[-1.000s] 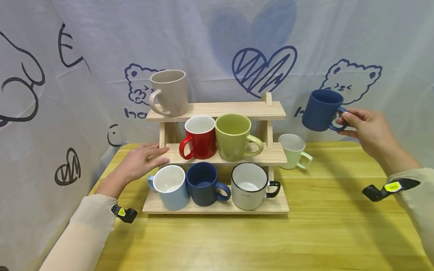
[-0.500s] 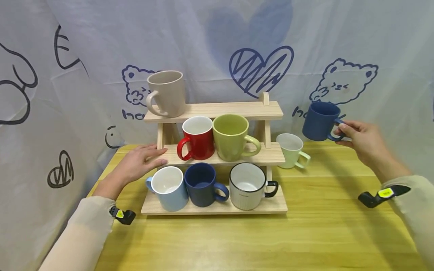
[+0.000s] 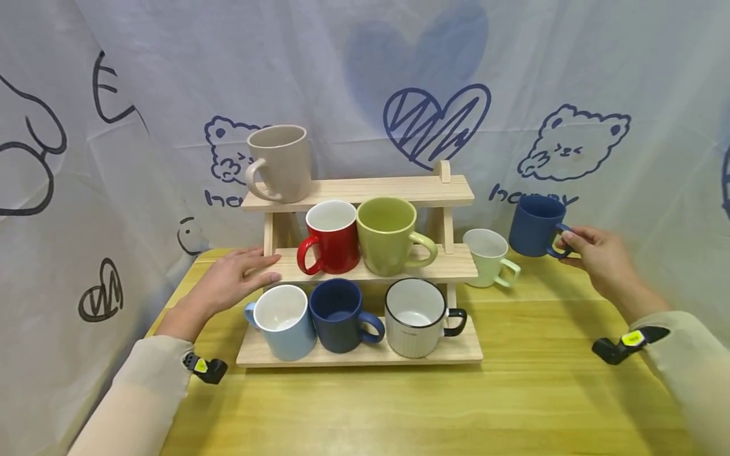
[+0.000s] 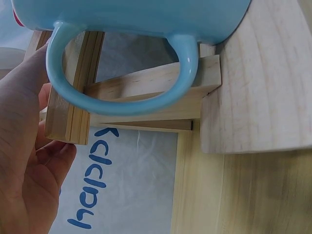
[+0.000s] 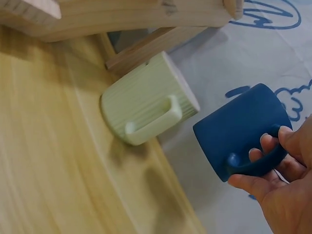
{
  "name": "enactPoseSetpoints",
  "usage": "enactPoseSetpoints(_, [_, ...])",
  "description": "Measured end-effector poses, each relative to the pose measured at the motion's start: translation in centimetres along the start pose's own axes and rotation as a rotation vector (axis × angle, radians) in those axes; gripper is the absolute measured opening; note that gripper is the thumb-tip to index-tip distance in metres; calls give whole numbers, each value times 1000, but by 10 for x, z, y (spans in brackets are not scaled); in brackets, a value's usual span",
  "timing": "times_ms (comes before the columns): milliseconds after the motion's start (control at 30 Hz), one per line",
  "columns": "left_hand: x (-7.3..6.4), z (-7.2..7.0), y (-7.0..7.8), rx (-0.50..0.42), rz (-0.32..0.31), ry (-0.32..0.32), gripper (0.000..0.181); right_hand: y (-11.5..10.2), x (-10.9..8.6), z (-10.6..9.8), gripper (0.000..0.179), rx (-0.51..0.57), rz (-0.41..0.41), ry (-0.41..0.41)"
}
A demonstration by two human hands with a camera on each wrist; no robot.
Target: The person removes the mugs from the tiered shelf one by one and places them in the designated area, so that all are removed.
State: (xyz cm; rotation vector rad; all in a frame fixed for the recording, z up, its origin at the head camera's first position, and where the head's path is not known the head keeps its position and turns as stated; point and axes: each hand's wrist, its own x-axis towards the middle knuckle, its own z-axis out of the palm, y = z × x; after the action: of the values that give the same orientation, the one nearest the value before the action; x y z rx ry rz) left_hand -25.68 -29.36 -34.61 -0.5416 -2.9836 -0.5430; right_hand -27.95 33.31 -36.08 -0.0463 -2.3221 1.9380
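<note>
In my right hand is a matte blue mug, pinched by its handle between thumb and fingers and held upright near the table's back right. The right wrist view shows the mug off the tabletop, beside a pale green mug standing there. My left hand grips the left end of the wooden tiered rack's middle shelf. In the left wrist view, fingers lie about that board's end, close to the light blue mug's handle.
On the rack's top shelf stands a beige mug. Below it are a red mug and an olive-green mug. The bottom shelf holds a light blue mug, a dark blue mug and a white black-rimmed mug. A printed curtain hangs behind.
My right hand has lowered the blue mug toward the table, moving it slightly left. The left hand has stayed at the middle shelf's end, and the view has shifted a little.
</note>
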Motion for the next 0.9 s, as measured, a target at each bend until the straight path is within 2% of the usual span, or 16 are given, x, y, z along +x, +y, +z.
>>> enactPoseSetpoints(100, [0, 1, 0, -2, 6, 1, 62, 9, -1, 0, 24, 19, 6, -2])
enactPoseSetpoints(233, [0, 1, 1, -8, 4, -3, 63, 19, -3, -1, 10, 134, -4, -15])
enactPoseSetpoints(367, [-1, 1, 0, -11, -4, -2, 63, 29, -5, -1, 12, 137, -21, -27])
enactPoseSetpoints(500, [-1, 1, -1, -9, 1, 3, 62, 37, -6, 1, 32, 96, -13, -28])
enactPoseSetpoints(600, [-1, 1, -1, -11, 3, 4, 62, 42, -7, 2, 41, 31, -7, -23])
enactPoseSetpoints(800, [0, 1, -1, -11, -1, 7, 63, 50, -7, 4, 47, -153, -15, -19])
enactPoseSetpoints(900, [-1, 0, -1, -12, -3, 7, 63, 54, -9, 3, 48, -173, -19, -22])
